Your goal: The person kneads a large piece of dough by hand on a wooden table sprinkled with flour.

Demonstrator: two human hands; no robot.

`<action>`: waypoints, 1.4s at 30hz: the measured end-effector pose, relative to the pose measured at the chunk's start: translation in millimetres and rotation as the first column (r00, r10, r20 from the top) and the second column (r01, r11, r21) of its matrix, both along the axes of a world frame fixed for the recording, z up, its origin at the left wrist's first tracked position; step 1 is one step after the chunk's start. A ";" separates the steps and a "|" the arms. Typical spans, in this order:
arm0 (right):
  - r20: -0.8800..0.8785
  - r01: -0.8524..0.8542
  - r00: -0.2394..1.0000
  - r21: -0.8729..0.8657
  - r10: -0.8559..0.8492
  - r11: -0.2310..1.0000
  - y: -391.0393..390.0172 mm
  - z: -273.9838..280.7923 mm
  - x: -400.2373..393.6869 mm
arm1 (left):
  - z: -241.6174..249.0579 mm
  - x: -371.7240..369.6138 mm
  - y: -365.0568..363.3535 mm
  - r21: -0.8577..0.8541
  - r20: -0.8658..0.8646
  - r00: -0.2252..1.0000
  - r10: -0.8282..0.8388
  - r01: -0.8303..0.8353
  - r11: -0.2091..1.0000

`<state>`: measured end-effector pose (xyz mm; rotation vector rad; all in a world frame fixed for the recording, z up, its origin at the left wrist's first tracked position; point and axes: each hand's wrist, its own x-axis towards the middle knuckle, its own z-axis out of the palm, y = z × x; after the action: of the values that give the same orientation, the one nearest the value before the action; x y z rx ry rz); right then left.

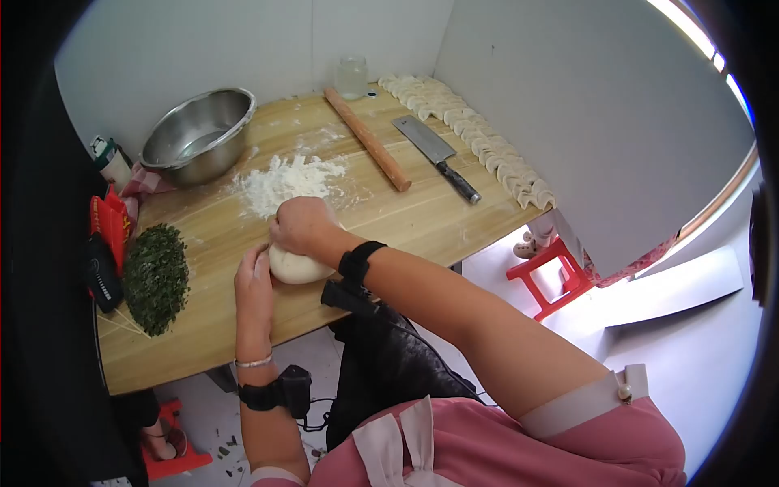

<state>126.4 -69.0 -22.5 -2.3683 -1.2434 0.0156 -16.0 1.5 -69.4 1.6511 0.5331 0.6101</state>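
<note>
A smooth, pale ball of dough lies near the front edge of the wooden table. My right hand is curled into a fist and presses on the top of the dough, covering part of it. Against the dough's left side rests my left hand, its fingers bent around the edge and partly hidden. Just behind the hands, a heap of white flour is spread over the wood.
A steel basin stands at the back left. Chopped greens are piled at left, by a red packet. A rolling pin and cleaver lie behind, right. Dumplings line the right edge; a glass jar stands behind.
</note>
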 end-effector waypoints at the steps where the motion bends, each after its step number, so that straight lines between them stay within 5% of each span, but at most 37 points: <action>1: 0.010 -0.006 1.000 0.010 0.006 1.000 -0.9 1.0 0.1 | 0.5 0.0 -0.4 -0.109 0.007 1.000 -0.006 0.006 0.994; 4: 0.095 -0.058 0.994 0.082 0.050 0.995 -11.1 -2.4 -9.8 | 6.5 -2.2 -1.7 -0.177 -0.016 0.999 -0.029 0.026 0.984; 9: 0.275 -0.218 0.953 0.313 0.131 0.924 -41.4 7.8 -36.6 | 14.6 -24.4 -23.2 -0.042 0.010 0.996 -0.087 0.087 0.995; 12: 0.293 -0.247 0.924 -0.039 0.247 0.968 -60.8 50.4 -66.1 | 7.9 -37.7 -46.5 0.041 0.107 0.993 -0.058 0.053 0.998; 15: 0.456 -0.280 0.872 0.164 0.180 0.946 -62.1 25.3 -73.6 | 7.2 -53.7 -49.5 0.041 0.175 0.978 -0.115 0.109 0.993; 16: 0.296 -0.288 0.931 0.244 0.212 0.926 -63.6 17.0 -73.4 | 11.8 -54.8 -44.3 0.021 0.196 0.965 -0.174 0.173 0.985; 21: 0.280 -0.273 0.927 0.043 0.250 0.961 -71.3 -3.3 -75.9 | 58.2 -34.5 -47.5 -0.002 0.219 0.975 0.030 -0.031 1.000; 22: 0.294 -0.273 0.923 0.053 0.246 0.961 -63.4 -10.8 -72.3 | 59.4 -23.4 -49.5 0.365 0.089 0.993 -0.072 0.035 0.930; 23: 0.309 -0.274 0.920 0.062 0.242 0.960 -58.6 -18.5 -66.2 | 60.9 -11.6 -53.8 0.671 -0.068 0.990 -0.120 0.134 0.729; 24: 0.399 -0.330 0.860 -0.037 0.317 0.943 -62.8 1.5 -64.7 | 63.8 1.4 -65.0 0.797 -0.111 0.994 -0.003 0.090 0.597; 25: 0.395 -0.324 0.864 -0.039 0.312 0.945 -58.1 -1.0 -56.7 | 65.2 11.8 -60.5 0.794 -0.115 0.993 -0.010 0.098 0.599; 27: 0.564 -0.290 0.808 0.134 0.168 0.948 -40.6 -11.4 -42.6 | 66.6 30.9 -45.5 0.804 -0.184 0.983 0.004 0.148 0.575; 31: 0.434 -0.249 0.878 0.056 0.201 0.967 -12.4 -20.8 -16.5 | 52.1 63.0 -8.1 0.795 -0.200 0.980 -0.019 0.173 0.581; 33: 0.000 -0.337 0.941 -0.016 0.337 0.941 -11.8 -5.7 -5.9 | 46.7 74.8 2.6 0.807 -0.227 0.972 0.061 0.153 0.570; 37: -0.009 -0.303 0.953 -0.035 0.303 0.952 5.9 -25.3 3.8 | 48.6 80.5 -1.4 0.819 -0.265 0.953 0.147 0.142 0.556; 40: 0.176 -0.278 0.952 0.143 0.252 0.950 6.2 -39.4 -7.8 | 58.4 64.4 -20.5 0.849 -0.223 0.959 0.173 0.104 0.519; 42: 0.523 -0.231 0.829 -0.004 0.199 0.973 -6.8 -33.6 -24.7 | 68.6 46.0 -38.0 0.865 -0.059 0.994 0.093 0.005 0.501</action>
<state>101.7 -75.8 -56.1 -2.2364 -1.7257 -0.6253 30.0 -36.5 -0.8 2.6633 0.3326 0.9298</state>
